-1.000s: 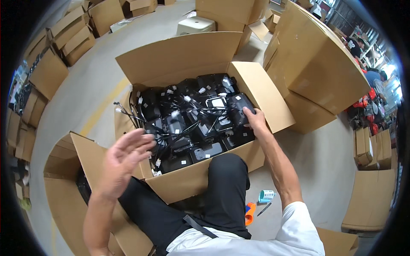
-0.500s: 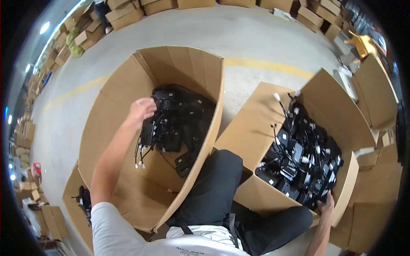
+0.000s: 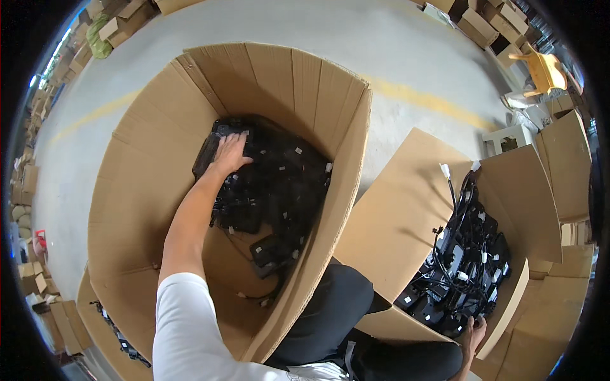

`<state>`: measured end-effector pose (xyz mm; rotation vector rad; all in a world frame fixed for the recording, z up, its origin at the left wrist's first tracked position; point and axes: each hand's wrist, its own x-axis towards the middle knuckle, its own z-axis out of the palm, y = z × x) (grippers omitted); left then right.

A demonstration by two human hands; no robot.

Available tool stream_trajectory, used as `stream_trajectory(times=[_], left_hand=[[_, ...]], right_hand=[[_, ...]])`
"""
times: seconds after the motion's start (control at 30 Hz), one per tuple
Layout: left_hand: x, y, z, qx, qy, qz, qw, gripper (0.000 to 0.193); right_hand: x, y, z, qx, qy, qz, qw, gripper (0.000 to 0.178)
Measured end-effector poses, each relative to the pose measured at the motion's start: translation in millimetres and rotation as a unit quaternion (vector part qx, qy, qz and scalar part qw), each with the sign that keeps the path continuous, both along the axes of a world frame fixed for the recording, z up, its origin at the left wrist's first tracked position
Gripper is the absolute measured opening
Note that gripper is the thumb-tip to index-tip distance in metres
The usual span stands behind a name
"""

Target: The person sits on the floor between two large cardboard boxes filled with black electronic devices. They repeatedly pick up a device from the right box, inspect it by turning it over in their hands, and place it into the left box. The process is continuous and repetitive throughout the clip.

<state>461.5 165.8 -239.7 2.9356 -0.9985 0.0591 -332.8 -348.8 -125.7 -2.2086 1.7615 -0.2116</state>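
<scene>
My left hand (image 3: 230,153) reaches deep into the large cardboard box (image 3: 146,190). Its fingers are stretched out over a pile of black plastic units with small white labels (image 3: 273,159) and lie on the pile's far left part. At the near right corner of a second, lower cardboard box (image 3: 387,222), my right hand (image 3: 473,334) has its fingers curled up against the contents. What it grips there is hidden. That box holds a heap of black units with cables (image 3: 454,273) ending in white connectors, some cables sticking up.
Another box with black parts (image 3: 121,333) stands at the lower left, partly behind the large one. My dark-trousered leg (image 3: 324,311) lies between the two main boxes. Farther off are a yellow chair (image 3: 543,70), a white stool (image 3: 508,138) and stacked cartons (image 3: 502,25).
My left hand has moved down and forward onto the black units. Black units with hanging cables at the pile's left edge no longer show there. My right hand stays at its box corner.
</scene>
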Motion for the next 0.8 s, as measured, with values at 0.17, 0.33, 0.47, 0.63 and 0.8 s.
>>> stream_trajectory(times=[0.17,0.33,0.47,0.63,0.8], left_hand=[[-5.6,-23.8,-18.7,0.029,0.229,0.157,0.96,0.059],[-90.6,1.6,-0.5,-0.14,0.458,0.073,0.875,0.046],[-120.1,34.7,69.9,-0.332,0.568,0.109,0.746,0.039],[-134.1,26.4,199.5,-0.269,0.53,-0.001,0.804,0.037],[-169.3,30.6,316.3,-0.4,0.507,-0.076,0.76,0.05]], right_hand=[[8.0,3.3,-4.0,-0.05,-0.015,0.027,0.998,0.054],[-0.1,7.4,2.3,-0.004,-0.003,0.027,1.0,0.047],[21.2,14.7,15.3,-0.129,-0.007,0.061,0.99,0.037],[218.4,94.3,135.7,-0.133,-0.158,0.264,0.942,0.032],[347.3,210.6,191.0,0.046,-0.186,0.566,0.802,0.067]])
